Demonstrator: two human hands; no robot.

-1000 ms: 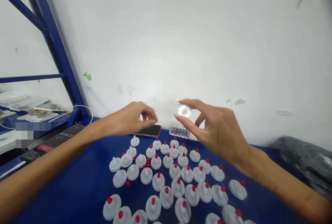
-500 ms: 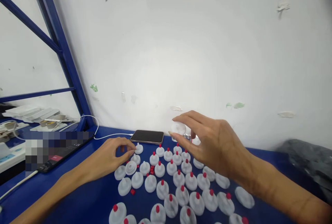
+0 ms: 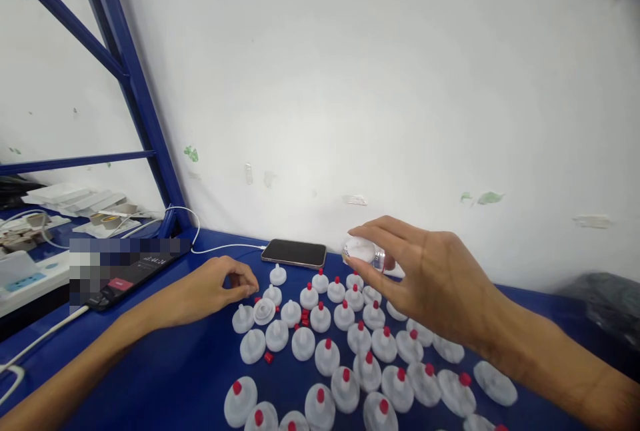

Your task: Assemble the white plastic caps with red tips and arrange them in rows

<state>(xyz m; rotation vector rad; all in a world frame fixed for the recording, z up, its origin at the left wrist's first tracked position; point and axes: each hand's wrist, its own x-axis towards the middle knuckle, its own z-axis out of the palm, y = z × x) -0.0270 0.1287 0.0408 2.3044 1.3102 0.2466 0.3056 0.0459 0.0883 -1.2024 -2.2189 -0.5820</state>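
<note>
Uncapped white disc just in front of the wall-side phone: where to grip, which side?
Pinch the uncapped white disc at opposite rim edges, probably from the left: its stem stands up, leaving the rim exposed; the left hand is on that side, the phone behind.

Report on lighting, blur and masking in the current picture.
Head view: the wall is brightest near the middle and darkens toward the upper right corner; head view: the white discs at lower right look soft and smeared; head view: coarse pixel blocks mask an area beside the phone at left.
</note>
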